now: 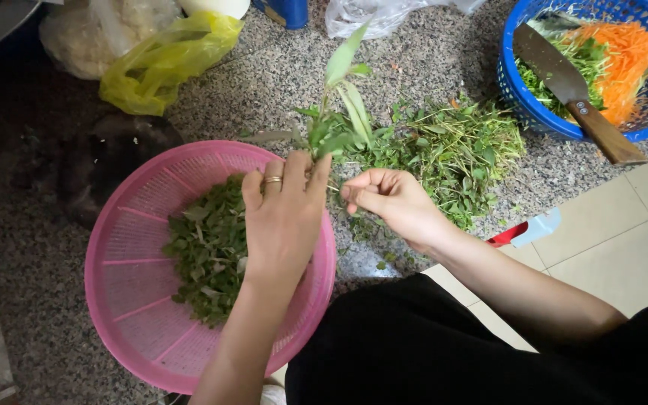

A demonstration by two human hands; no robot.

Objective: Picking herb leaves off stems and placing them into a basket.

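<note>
My left hand (285, 217), with a ring on one finger, holds a leafy green herb sprig (341, 112) upright above the rim of a pink plastic colander (125, 292). My right hand (390, 201) pinches the sprig's lower stem just to the right of the left hand. Picked green leaves (208, 247) lie heaped inside the colander. A pile of unpicked herb stems (451, 146) rests on the speckled granite surface behind my right hand.
A blue basket (523, 97) at the top right holds shredded carrot, greens and a cleaver with a wooden handle (601, 131). A yellow plastic bag (163, 64) and clear bags lie at the top left. Pale floor tiles show on the right.
</note>
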